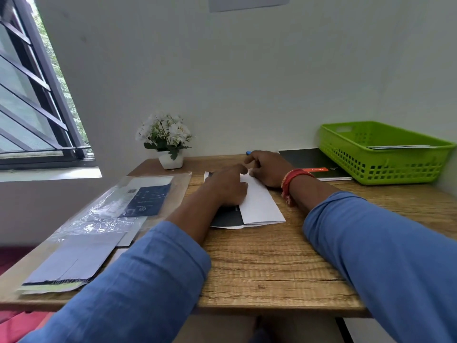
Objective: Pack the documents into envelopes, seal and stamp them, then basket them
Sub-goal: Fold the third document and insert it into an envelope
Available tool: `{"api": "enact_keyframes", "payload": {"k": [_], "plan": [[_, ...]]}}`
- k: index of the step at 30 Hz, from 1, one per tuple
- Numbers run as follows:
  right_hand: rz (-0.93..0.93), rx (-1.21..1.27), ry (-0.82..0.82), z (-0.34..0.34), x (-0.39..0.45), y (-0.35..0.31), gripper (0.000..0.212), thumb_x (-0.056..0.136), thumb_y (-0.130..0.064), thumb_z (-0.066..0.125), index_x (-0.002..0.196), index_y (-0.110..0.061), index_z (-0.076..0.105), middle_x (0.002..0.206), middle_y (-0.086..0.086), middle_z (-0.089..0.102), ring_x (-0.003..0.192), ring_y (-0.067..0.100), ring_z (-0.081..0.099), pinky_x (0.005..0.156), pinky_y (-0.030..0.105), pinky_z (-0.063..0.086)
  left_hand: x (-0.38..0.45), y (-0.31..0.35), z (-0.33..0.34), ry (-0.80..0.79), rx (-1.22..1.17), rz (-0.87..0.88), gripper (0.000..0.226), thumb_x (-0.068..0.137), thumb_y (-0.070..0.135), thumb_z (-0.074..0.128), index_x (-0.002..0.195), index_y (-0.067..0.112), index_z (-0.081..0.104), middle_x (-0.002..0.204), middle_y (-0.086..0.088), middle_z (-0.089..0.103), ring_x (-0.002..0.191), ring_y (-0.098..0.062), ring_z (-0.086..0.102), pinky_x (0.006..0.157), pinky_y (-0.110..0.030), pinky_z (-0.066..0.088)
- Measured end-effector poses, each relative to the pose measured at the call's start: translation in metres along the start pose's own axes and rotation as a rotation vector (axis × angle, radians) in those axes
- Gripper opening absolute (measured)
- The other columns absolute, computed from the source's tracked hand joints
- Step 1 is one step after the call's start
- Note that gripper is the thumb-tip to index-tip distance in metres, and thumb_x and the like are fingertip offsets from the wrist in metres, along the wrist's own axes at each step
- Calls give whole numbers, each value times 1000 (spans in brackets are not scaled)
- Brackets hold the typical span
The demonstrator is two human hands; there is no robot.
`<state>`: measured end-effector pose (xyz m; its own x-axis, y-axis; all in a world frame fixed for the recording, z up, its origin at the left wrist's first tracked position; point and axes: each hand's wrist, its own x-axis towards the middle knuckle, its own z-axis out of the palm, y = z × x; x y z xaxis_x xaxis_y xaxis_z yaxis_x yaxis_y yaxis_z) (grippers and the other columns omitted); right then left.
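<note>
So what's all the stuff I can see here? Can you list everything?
desk: one, brown wood, under everything
folded paper: one, white with a dark printed part, middle of desk under the hands
plastic sleeve: one, clear, left side, holding a dark blue and white sheet
envelopes: a few, pale grey, near left corner
flower pot: one, white with white flowers, back of desk
notebook: one, black with an orange label, back right
basket: one, green, far right, with envelopes inside
window: one, dark frame, left
left hand: one, pressing the paper
right hand: one, red wrist thread, pinching the paper's far end
</note>
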<state>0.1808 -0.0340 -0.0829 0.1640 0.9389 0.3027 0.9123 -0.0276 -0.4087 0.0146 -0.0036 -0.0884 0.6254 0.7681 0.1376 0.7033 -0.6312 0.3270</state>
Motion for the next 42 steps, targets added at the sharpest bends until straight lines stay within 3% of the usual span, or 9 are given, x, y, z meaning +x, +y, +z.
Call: {"api": "enact_keyframes", "payload": {"k": [7, 10, 14, 18, 20, 27, 32, 37, 42], "plan": [[94, 308, 243, -6, -1, 0, 22, 90, -10, 61, 107, -19, 72, 101, -1, 69, 88, 15, 61, 67, 16, 41, -7, 10, -2, 33, 3, 59, 38, 99, 34, 58, 136, 26, 59, 143, -3, 55, 128, -22, 52, 107, -35, 40], [172, 333, 157, -14, -6, -3, 26, 89, -24, 67, 112, -11, 70, 103, 6, 66, 88, 19, 59, 66, 22, 44, -8, 12, -2, 21, 13, 29, 38, 101, 31, 56, 139, 24, 58, 146, -4, 52, 131, -23, 50, 109, -36, 40], [238, 300, -60, -34, -14, 3, 45, 83, -38, 77, 119, -14, 65, 114, 3, 66, 104, 21, 64, 95, 36, 51, -9, 11, -3, 47, 12, -7, 39, 100, 33, 58, 138, 23, 57, 143, -3, 54, 128, -22, 50, 104, -34, 40], [278, 775, -94, -31, -24, 3, 37, 86, -41, 73, 103, -9, 68, 88, 7, 66, 70, 19, 60, 64, 31, 49, -10, 11, 0, 86, 53, -37, 43, 100, 39, 57, 138, 20, 59, 144, -5, 55, 132, -25, 49, 110, -38, 39], [262, 921, -58, -25, -25, 2, 57, 85, -50, 70, 111, 0, 67, 93, 11, 64, 78, 26, 57, 70, 36, 45, -10, 10, 1, 116, 77, -68, 44, 99, 42, 56, 138, 22, 59, 144, -5, 56, 132, -27, 50, 109, -42, 41], [83, 711, -182, -18, -36, -14, 21, 97, -33, 63, 106, -16, 73, 83, -1, 75, 67, 11, 67, 56, 23, 52, -13, 2, -2, 152, 91, -208, 41, 94, 35, 59, 133, 20, 58, 134, -8, 61, 123, -31, 55, 101, -48, 48], [-36, 399, -254, -21, -42, -28, 24, 91, -35, 71, 114, -31, 70, 96, -7, 72, 79, 8, 69, 63, 21, 50, -17, 2, -13, 198, 12, -156, 18, 100, 19, 51, 104, 8, 63, 116, -13, 67, 108, -30, 62, 85, -36, 47], [-62, 255, -283, -20, -41, -33, 28, 90, -38, 71, 118, -33, 69, 97, -10, 65, 88, 8, 64, 76, 20, 45, -12, -12, -21, 297, -270, -354, 32, 102, 16, 43, 125, 4, 63, 127, -15, 64, 116, -33, 60, 87, -32, 44], [-53, 156, -286, -17, -36, -29, 23, 89, -41, 70, 112, -36, 70, 99, -13, 63, 95, 6, 59, 82, 24, 44, -22, -11, -25, 444, -728, -417, 21, 99, 21, 53, 106, 16, 71, 108, -5, 70, 99, -25, 64, 83, -33, 52]]}}
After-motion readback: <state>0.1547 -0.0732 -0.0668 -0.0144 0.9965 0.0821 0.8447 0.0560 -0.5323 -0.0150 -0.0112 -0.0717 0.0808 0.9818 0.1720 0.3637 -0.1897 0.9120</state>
